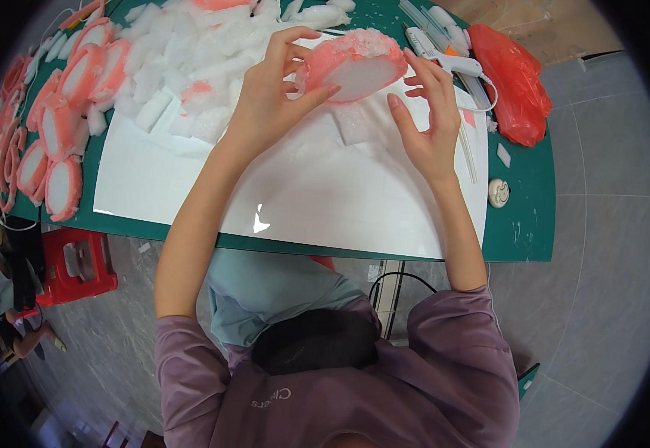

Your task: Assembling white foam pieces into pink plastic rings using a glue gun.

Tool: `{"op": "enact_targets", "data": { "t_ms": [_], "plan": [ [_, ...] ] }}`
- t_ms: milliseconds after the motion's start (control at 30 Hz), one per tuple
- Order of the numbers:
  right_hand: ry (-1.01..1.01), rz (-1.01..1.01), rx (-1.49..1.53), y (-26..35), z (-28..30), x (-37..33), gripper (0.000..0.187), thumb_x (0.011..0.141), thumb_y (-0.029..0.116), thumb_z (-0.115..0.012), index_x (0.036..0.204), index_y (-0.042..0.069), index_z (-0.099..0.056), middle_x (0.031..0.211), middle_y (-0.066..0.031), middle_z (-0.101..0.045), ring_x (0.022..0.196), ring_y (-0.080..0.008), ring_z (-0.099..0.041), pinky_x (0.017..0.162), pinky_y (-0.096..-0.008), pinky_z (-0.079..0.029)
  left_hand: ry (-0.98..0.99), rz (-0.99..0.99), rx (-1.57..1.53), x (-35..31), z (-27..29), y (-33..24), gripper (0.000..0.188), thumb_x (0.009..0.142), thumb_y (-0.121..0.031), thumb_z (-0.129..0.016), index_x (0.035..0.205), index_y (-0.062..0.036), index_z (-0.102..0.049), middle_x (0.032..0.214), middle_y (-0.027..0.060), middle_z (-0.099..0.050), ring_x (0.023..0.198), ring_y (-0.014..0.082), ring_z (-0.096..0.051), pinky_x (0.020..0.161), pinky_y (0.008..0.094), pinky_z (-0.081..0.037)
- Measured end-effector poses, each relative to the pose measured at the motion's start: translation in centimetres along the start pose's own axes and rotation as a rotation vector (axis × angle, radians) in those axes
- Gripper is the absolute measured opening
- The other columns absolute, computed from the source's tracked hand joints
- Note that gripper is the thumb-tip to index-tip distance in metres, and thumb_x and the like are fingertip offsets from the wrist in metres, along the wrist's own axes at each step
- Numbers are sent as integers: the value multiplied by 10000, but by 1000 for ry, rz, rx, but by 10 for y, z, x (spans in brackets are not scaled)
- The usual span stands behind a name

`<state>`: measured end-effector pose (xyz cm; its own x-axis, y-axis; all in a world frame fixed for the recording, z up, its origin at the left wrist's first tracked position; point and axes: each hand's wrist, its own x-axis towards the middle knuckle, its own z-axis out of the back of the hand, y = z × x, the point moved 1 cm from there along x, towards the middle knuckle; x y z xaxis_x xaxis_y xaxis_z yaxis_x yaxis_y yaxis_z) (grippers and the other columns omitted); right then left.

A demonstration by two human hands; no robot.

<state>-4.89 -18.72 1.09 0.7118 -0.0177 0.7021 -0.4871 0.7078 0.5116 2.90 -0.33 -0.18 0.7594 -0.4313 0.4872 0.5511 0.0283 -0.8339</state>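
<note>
My left hand [265, 97] grips an oval pink fluffy piece with a flat white face [362, 78], its thumb along the lower edge and fingers behind the left side. The piece is tilted above a glossy white sheet [325, 187], and a clear or whitish fringe runs along its top. At the piece's right edge, my right hand [431, 123] has its fingers apart, with the index fingertip at or very near the rim; I cannot tell if it touches. Below the piece lies a thin white foam square [351, 123].
White foam scraps [183, 56] heap at the far left, beside several pink-rimmed ovals [57, 134]. At the right are a white glue gun [423, 45], clear sticks, a red plastic bag [508, 86] and a small cream round object [498, 193]. A red stool [78, 265] and another person are left.
</note>
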Motion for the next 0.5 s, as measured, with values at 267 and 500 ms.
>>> {"op": "enact_targets", "data": {
  "t_ms": [267,500],
  "plan": [
    [9,-54,20,-2,-2,-2,499,705,1,-612,1185,116,-538,1118,-95,-481,865,-179,-527,692,-265,-459,-76,-145,124,0,2,0,378,694,-112,-701,1002,-62,-488,914,66,-628,841,185,-612,630,274,-504],
    [30,-18,-73,-4,1,-1,454,715,5,-603,1156,99,-549,1162,-110,-450,1022,-210,-479,816,-298,-430,-112,-232,209,1,0,4,350,678,-87,-703,973,-60,-517,998,61,-560,843,190,-568,629,267,-488]
  ]
}}
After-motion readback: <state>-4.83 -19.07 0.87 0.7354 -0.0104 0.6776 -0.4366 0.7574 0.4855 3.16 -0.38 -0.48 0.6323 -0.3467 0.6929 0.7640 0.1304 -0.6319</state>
